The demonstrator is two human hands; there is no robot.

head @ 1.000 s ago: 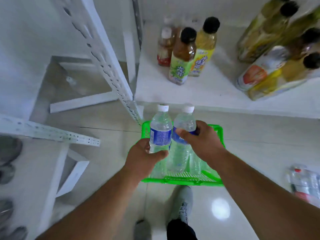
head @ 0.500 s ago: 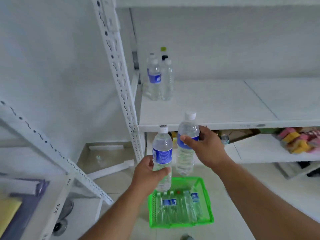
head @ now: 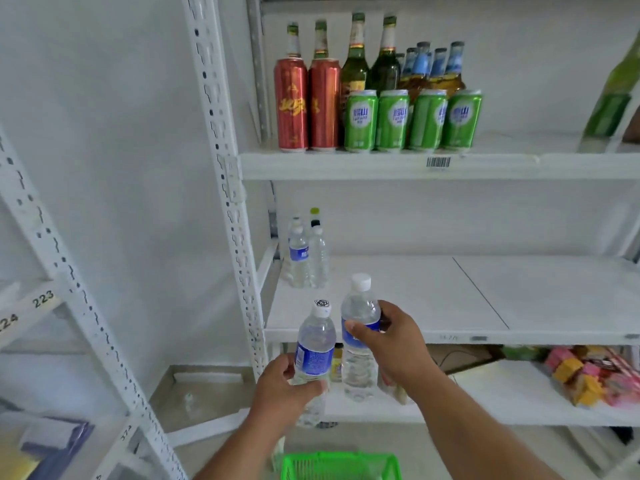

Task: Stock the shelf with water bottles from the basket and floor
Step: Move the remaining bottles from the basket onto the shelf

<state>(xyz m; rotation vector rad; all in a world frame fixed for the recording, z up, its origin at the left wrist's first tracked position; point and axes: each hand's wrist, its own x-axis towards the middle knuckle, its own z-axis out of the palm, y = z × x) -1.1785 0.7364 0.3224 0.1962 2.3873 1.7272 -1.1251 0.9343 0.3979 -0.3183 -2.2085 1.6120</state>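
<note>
Left hand point(head: 284, 386): closed around the lower body of a clear water bottle point(head: 313, 355) with blue label and white cap bearing a dark printed mark; bottle upright, held in the air in front of the shelf's front edge, close to the perforated white upright point(head: 225, 174). Right hand point(head: 394, 344): wrapped around the labelled middle of a second water bottle point(head: 358, 327), white cap, upright, raised a little higher than the first and just beside it; its top overlaps the front left part of the middle shelf board point(head: 433, 299) in view, and whether its base touches anything cannot be told. Middle shelf board: white, mostly bare; at its back left corner a small group of stocked water bottles point(head: 304, 258), standing upright and close together, with a yellow-green cap and a dark cap showing behind them. Upper shelf point(head: 485, 164), left end: two tall red cans point(head: 306, 103), four green cans point(head: 412, 121) in a row along the front edge, green glass bottles and blue-capped bottles behind; a barcode sticker point(head: 438, 162) on the front lip. Lower shelf point(head: 502, 393), right side: pink and yellow packets point(head: 588, 379). Green basket point(head: 341, 465): on the floor at the bottom edge of view, only its rim showing.
</note>
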